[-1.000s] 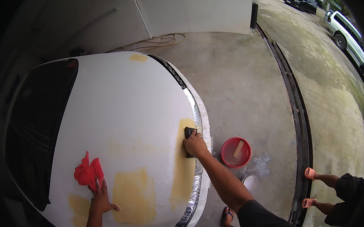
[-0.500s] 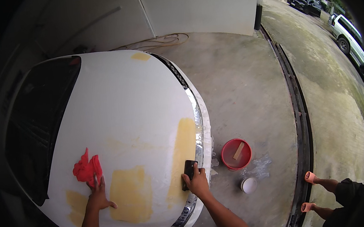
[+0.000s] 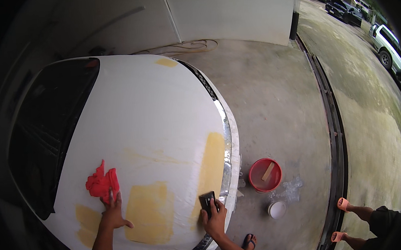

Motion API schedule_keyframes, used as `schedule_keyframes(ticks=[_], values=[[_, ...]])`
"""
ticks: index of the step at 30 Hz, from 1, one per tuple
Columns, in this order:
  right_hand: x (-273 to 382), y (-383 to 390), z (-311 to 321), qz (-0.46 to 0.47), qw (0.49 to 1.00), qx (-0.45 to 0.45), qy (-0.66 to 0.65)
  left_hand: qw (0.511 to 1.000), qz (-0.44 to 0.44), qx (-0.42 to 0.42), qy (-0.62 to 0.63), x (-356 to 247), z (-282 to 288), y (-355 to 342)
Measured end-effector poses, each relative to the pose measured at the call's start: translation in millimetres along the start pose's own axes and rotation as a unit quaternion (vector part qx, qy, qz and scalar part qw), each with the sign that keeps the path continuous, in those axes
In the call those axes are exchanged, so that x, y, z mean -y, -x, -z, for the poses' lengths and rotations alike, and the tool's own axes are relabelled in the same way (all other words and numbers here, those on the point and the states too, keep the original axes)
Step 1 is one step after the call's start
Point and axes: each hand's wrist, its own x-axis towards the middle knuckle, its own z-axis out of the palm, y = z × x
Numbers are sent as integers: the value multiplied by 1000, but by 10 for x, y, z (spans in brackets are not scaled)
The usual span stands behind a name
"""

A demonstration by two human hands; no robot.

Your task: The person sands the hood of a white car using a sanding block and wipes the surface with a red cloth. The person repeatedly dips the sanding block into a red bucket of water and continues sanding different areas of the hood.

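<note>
A white car hood [image 3: 147, 101] with yellowish filler patches [image 3: 150, 213] spreads out below me. My left hand [image 3: 113, 215] rests on it, thumb spread and fingers stretched out, the fingertips touching a crumpled red cloth [image 3: 103, 180]. At the front edge of the hood my right hand [image 3: 215, 221] grips a black sanding block [image 3: 207, 202]. The block lies against the long filler strip [image 3: 211, 163] there. My palm hides part of its near end.
On the concrete floor right of the car stand a red bucket [image 3: 280, 175] with a wooden stick [image 3: 268, 171] and a small white tub [image 3: 276, 210]. Beyond runs a dark floor rail [image 3: 335, 136]. Another person's feet in orange sandals [image 3: 343, 204] stand beside it.
My right hand has slid the block nearer to me along the filler strip. The left hand stays at the cloth. The view has shifted, and a foot in a dark flip-flop now shows below.
</note>
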Motion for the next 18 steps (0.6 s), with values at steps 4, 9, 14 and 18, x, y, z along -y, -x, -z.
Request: schedule_keyframes(ticks=[4, 9, 14, 18], values=[[6, -653, 12, 9, 999, -49, 17, 1000, 1, 0, -3, 10, -7, -17], [-9, -1836, 115, -38, 996, -54, 55, 1000, -8, -14, -26, 12, -61, 18], [-140, -1253, 111, 60, 992, 22, 107, 1000, -1, -4, -5, -4, -24, 39], [-263, -1816, 109, 60, 992, -19, 108, 1000, 7, 12, -17, -37, 17, 80]])
